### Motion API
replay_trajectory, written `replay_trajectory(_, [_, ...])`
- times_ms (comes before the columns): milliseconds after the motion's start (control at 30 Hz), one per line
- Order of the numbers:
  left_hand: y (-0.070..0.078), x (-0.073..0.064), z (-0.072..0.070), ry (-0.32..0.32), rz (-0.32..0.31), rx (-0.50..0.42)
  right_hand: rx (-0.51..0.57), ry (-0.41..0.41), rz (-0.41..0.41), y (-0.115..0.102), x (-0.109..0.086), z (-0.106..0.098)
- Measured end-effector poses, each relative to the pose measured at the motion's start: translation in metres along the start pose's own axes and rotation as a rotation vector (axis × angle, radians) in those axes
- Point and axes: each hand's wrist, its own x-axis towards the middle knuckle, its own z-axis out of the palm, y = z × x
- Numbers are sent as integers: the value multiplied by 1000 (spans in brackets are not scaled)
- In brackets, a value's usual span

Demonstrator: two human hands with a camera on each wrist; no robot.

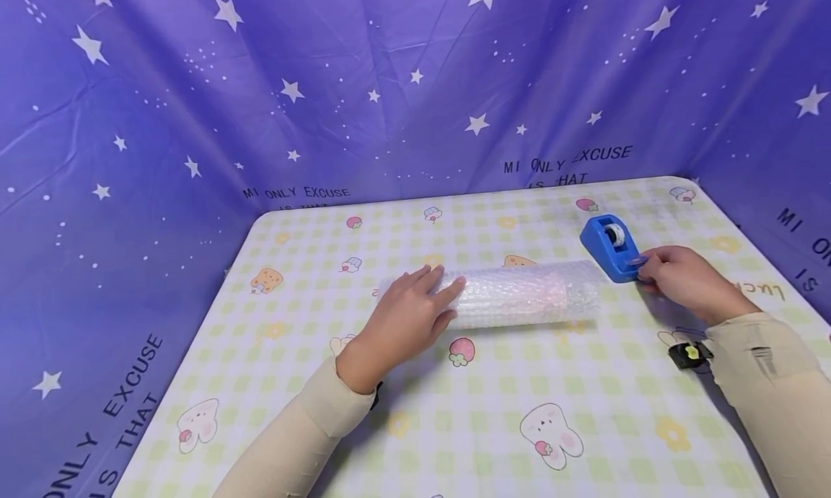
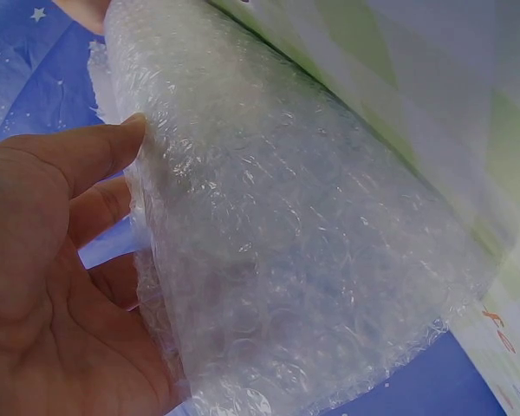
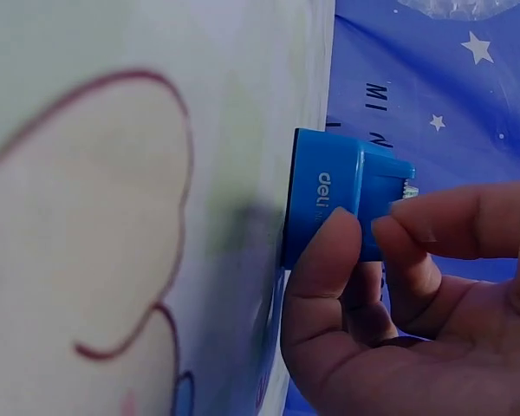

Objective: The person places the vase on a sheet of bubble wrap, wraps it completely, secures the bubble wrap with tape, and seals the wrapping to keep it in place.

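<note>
A cylinder of clear bubble wrap [image 1: 519, 296] lies across the table, with something pinkish showing faintly through it. My left hand [image 1: 404, 314] rests on its left end, fingers spread. In the left wrist view, the thumb [image 2: 113, 152] touches the edge of the bubble wrap [image 2: 277, 225], and other fingers are partly hidden behind it. Off the cylinder's right end stands a blue tape dispenser [image 1: 605, 247] holding a roll of tape [image 1: 614, 235]. At its front, my right hand [image 1: 691, 281] pinches the tape end [image 1: 638, 260]. The right wrist view shows the fingertips close to the dispenser's toothed cutter [image 3: 409, 191].
A checked cloth [image 1: 454, 426] printed with rabbits, strawberries and flowers covers the table. Purple star-patterned curtains [image 1: 389, 86] hang behind it and at both sides. A small black device [image 1: 689, 354] sits at the right wrist.
</note>
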Motion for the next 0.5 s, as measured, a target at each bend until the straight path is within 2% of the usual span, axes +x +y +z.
replay_trajectory(333, [0, 1, 0, 9, 7, 3, -15, 6, -58, 2, -2, 3])
replay_trajectory(500, [0, 1, 1, 21, 12, 2, -62, -16, -43, -2, -10, -6])
